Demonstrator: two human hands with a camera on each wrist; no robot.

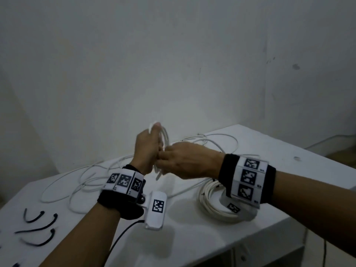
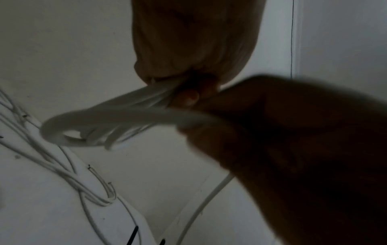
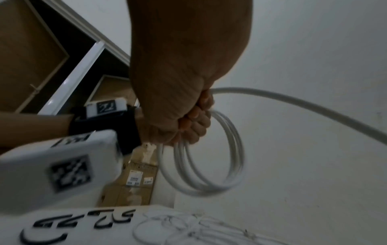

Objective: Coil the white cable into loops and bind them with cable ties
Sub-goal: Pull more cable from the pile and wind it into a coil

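White cable (image 1: 163,135) loops run through the left hand's fingers (image 3: 196,126). Black ties (image 1: 40,228) lie on a white table (image 1: 192,237). Black wristbands (image 1: 225,166) carry black-and-white checkered tags (image 1: 248,176).

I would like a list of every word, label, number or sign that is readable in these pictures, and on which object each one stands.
No text can be read with certainty.
Wristbands: square black-and-white coded markers, with tiny characters beside them, too small to read.
White wrist device: a coded marker only, no words.
Cardboard boxes: white stickers with print, too blurred to read.
Black cable ties resemble characters, but are not text.
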